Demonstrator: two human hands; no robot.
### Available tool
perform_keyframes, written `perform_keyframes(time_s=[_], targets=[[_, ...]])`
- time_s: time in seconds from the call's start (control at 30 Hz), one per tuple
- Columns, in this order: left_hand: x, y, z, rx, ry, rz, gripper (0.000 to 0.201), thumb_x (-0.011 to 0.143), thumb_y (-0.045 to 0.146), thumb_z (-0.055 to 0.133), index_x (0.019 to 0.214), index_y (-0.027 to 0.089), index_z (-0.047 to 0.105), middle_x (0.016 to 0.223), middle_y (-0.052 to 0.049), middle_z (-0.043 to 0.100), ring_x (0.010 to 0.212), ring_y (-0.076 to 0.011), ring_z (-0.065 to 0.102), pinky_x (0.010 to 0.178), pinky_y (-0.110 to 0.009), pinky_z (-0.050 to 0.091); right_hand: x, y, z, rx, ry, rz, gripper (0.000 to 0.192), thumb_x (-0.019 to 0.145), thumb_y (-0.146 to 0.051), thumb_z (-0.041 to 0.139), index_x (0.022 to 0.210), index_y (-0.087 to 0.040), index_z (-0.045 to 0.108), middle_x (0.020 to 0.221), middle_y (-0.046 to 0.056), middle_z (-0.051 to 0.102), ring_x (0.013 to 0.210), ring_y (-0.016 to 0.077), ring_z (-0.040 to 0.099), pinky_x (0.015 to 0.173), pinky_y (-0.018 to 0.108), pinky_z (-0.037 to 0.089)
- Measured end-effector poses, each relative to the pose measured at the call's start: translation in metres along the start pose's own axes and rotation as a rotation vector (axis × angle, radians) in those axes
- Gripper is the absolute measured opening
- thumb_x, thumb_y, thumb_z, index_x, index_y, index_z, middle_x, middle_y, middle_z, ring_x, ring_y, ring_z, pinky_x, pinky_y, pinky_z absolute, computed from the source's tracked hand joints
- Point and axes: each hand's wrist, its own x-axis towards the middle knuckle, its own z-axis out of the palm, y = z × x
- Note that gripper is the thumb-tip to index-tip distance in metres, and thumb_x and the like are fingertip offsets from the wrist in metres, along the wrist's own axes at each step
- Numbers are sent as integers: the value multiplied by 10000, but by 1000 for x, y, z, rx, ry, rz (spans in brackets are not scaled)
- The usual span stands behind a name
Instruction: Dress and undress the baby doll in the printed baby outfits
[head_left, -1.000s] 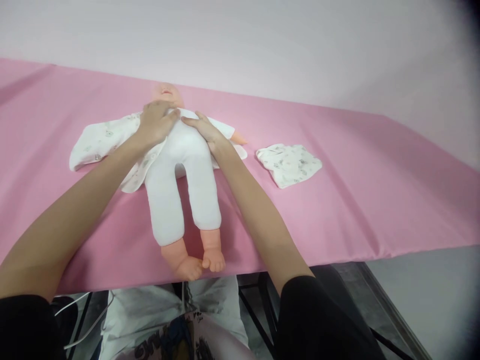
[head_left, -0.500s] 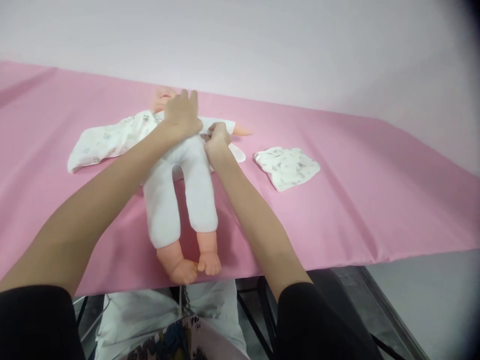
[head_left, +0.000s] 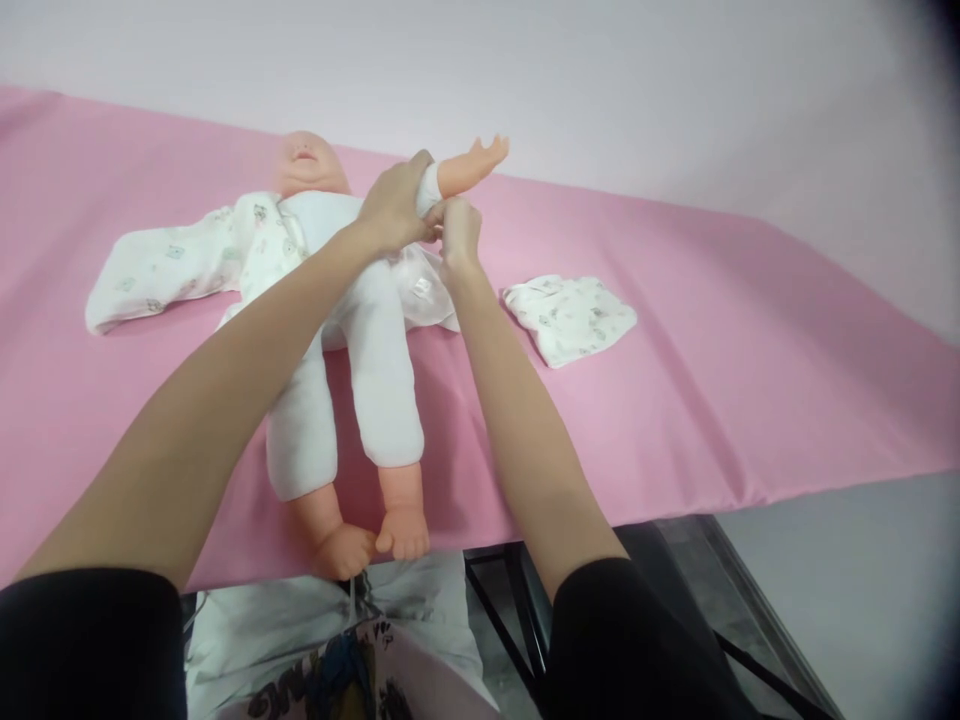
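Pink cloth covers the table (head_left: 750,330), and a baby doll (head_left: 360,330) is laid on its back across it, head toward the far edge and bare feet at the near edge. The doll's raised arm (head_left: 469,165) is held off the cloth by the left hand (head_left: 394,205), which is closed around the white cuff just below the plastic forearm. The right hand (head_left: 457,228) is placed directly beneath that cuff, its fingers pinched on the edge of the printed garment (head_left: 420,285) that is spread under the doll's body. The arm's long axis is pointed up and toward the far right corner, away from both hands, so the sleeve opening lies just below the grip. An empty sleeve (head_left: 150,275) is stretched toward the left edge. A folded printed cloth (head_left: 570,315) is left well apart, toward the right edge.
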Motion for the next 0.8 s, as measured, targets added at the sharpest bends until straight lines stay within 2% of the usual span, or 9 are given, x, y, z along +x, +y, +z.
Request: perform_keyframes(time_s=[0.1, 0.2, 0.27, 0.33, 0.43, 0.53, 0.6, 0.8], targets=[[-5, 2, -5, -65, 2, -25, 624, 700, 460, 561, 1291, 329, 408, 1236, -39, 595, 1093, -275, 538, 838, -425, 405, -4, -8, -19, 56, -57, 106, 247, 844, -137, 379, 865, -126, 625, 955, 76, 664, 901, 214, 639, 881, 391, 501], [-10, 5, -11, -68, -14, -71, 639, 702, 522, 513, 1309, 354, 412, 1221, 1, 609, 1184, -289, 473, 882, -463, 381, -9, 2, -22, -267, 3, 99, 244, 908, -272, 456, 1014, -136, 630, 1098, 88, 642, 1070, 256, 583, 1009, 447, 409], [-12, 6, -13, -54, -46, -72, 622, 720, 557, 464, 1312, 374, 412, 1151, 32, 640, 1208, -272, 431, 910, -469, 355, -16, 10, -16, -505, -33, 83, 379, 894, -396, 545, 1170, -138, 575, 1205, 125, 592, 1181, 308, 508, 1064, 515, 326], [-13, 6, -13, -35, -92, -57, 593, 756, 577, 408, 1312, 374, 392, 1102, 60, 656, 1197, -238, 394, 941, -461, 323, -24, 14, -4, -646, -130, 85, 514, 879, -460, 578, 1251, -111, 515, 1273, 177, 538, 1244, 360, 436, 1075, 584, 259], [-14, 5, -11, -39, -72, -67, 597, 778, 639, 389, 1270, 303, 415, 1087, 61, 667, 1127, -219, 367, 965, -467, 308, -35, 11, 13, -742, -153, 47, 427, 914, -376, 547, 1209, -68, 526, 1269, 224, 515, 1248, 388, 407, 1061, 622, 231], [-15, 5, -10, -47, 7, -82, 618, 745, 699, 430, 1207, 288, 461, 1070, 57, 677, 1047, -216, 388, 936, -469, 359, -40, 6, 21, -678, -131, 20, 235, 897, -176, 504, 1103, -80, 564, 1147, 204, 571, 1160, 347, 488, 1026, 555, 321], [-16, 6, -11, -38, 23, -77, 583, 736, 658, 474, 1198, 303, 472, 1077, 54, 678, 1026, -223, 420, 918, -473, 386, -38, 4, 19, -584, -116, 37, 178, 858, -129, 515, 1024, -100, 575, 1061, 173, 592, 1093, 324, 533, 982, 499, 386], [-23, 9, -16, -78, 55, -59, 451, 742, 496, 544, 1150, 305, 527, 1181, 6, 630, 1036, -247, 524, 904, -446, 436, -9, -3, -18, -283, 172, -31, 61, 837, -180, 512, 869, -179, 564, 1002, 83, 594, 1043, 246, 542, 958, 410, 429]])
